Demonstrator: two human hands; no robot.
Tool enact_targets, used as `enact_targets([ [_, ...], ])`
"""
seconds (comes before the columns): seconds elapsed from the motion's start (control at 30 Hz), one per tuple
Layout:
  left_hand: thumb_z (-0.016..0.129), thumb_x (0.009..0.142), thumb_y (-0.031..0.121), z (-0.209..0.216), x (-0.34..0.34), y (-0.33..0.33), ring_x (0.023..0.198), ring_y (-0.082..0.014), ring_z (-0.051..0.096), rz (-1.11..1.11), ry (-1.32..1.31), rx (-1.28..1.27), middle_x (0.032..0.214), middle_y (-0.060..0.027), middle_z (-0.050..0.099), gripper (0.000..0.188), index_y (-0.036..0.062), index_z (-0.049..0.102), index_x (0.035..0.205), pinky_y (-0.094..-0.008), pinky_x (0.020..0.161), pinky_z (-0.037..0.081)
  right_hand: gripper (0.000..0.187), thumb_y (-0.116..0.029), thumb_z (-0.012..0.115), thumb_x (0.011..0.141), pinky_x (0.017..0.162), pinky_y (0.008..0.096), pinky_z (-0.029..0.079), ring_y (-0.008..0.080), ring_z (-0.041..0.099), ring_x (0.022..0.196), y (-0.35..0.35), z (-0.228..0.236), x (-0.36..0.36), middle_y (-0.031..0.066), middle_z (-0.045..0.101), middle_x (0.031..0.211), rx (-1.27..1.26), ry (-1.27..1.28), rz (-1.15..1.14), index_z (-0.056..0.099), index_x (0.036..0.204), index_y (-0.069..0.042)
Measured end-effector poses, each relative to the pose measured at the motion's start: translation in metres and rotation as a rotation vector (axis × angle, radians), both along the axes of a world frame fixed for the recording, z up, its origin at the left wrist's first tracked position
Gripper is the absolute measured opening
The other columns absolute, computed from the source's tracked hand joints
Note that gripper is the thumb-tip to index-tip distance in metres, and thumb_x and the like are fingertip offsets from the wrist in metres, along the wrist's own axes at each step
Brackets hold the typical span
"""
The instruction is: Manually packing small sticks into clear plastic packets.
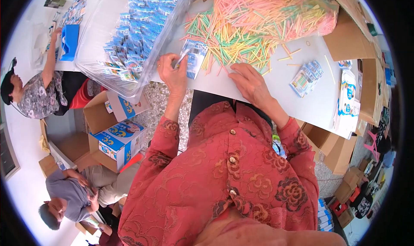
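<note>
My left hand (173, 73) is closed, thumb and fingers pinching the left edge of a small blue-and-white printed plastic packet (196, 58). That packet lies at the table's near edge, beside the loose sticks. My right hand (252, 84) rests on the table with its fingers stretched toward the near edge of the stick pile; nothing shows clearly in them. Thin pink, yellow and green sticks (237, 50) spread out beyond both hands. Right of my right hand lies another packet (306, 78), with coloured sticks visible through its clear part.
A clear plastic bin (142, 84) at the left holds many blue-and-white packets. A large clear bag (280, 9) of sticks lies at the back. Flat printed sheets (346, 101) lie at the right edge, beside cardboard boxes (371, 86). Two people (36, 88) sit at the left.
</note>
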State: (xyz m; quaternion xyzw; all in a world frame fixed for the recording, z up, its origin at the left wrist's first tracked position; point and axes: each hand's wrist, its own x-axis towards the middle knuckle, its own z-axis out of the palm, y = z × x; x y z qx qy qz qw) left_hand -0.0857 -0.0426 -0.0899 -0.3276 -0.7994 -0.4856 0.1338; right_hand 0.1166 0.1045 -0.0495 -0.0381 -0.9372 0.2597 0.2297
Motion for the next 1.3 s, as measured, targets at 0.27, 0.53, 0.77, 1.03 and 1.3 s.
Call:
enact_targets([
  [0.27,0.074,0.069,0.001,0.006,-0.001,0.000,0.076,-0.0243,0.056,0.000,-0.018,0.079,0.081,-0.0068,0.062,0.017,0.0038,0.059,0.077,-0.0344,0.070,0.041,0.026,0.005,0.064,0.072,0.082,0.0383,0.048,0.0322,0.056,0.099,-0.001,0.006,-0.014,0.0130,0.057,0.112,-0.022,0.020,0.026,0.061,0.097,-0.002],
  [0.53,0.072,0.074,0.000,0.010,-0.002,-0.004,0.079,-0.0215,0.059,-0.053,-0.012,0.068,0.083,-0.0095,0.065,0.011,0.0001,0.064,0.080,-0.0309,0.073,0.046,0.031,0.000,0.064,0.076,0.084,0.0384,0.047,0.0327,0.055,0.102,0.002,0.017,-0.043,0.0141,0.056,0.111,-0.178,0.062,-0.020,0.059,0.107,-0.003],
  [0.77,0.068,0.078,-0.001,0.029,0.002,-0.004,0.080,-0.0224,0.061,-0.075,0.114,0.076,0.091,-0.0122,0.065,0.012,-0.0009,0.067,0.090,-0.0311,0.077,0.047,0.039,-0.012,0.064,0.082,0.089,0.0390,0.045,0.0324,0.053,0.108,0.011,0.019,-0.083,0.0150,0.054,0.119,-0.212,0.139,-0.050,0.053,0.119,-0.005],
  [1.03,0.067,0.081,0.001,0.059,0.030,-0.009,0.078,-0.0097,0.057,-0.409,-0.549,0.217,0.086,-0.0070,0.065,0.007,-0.0018,0.066,0.087,-0.0227,0.069,0.045,0.022,-0.018,0.067,0.082,0.075,0.0350,0.046,0.0262,0.059,0.089,0.024,0.050,-0.075,0.0115,0.062,0.093,-0.431,-0.113,0.110,0.063,0.097,-0.003],
  [1.3,0.074,0.073,0.004,0.070,0.048,-0.006,0.063,-0.0168,0.063,-0.539,-0.378,-0.128,0.077,-0.0101,0.065,0.015,-0.0024,0.065,0.083,-0.0263,0.058,0.049,0.014,-0.014,0.065,0.081,0.067,0.0373,0.044,0.0291,0.056,0.077,0.023,0.054,-0.046,0.0111,0.056,0.080,-0.232,-0.073,0.134,0.060,0.086,-0.002],
])
